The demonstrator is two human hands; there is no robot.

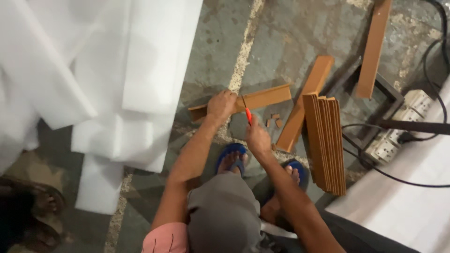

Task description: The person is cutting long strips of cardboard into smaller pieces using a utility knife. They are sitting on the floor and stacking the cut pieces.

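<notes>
left hand [221, 106]: grip closed over the cardboard angle strip [262, 98], pinning it to the concrete floor [281, 33]
right hand [257, 138]: grip closed on the red-handled knife [247, 114], blade at the strip
strip handling: looks light, stiff, creases easily; best held flat near the cut
nearby: small offcuts [275, 120], stacked strips [325, 140], white foam sheets [117, 70]

- Floor [281, 42] is rough grey concrete, stained and patchy, with a pale cracked seam running down it.
- Big white foam sheets [93, 70] piled over the left side, overlapping.
- A white power strip [398, 126] sits at the right with black cables [436, 42] looping round it.
- Another white sheet [412, 197] fills the bottom right corner.
- Light's dim and flat, no hard shadows.
</notes>
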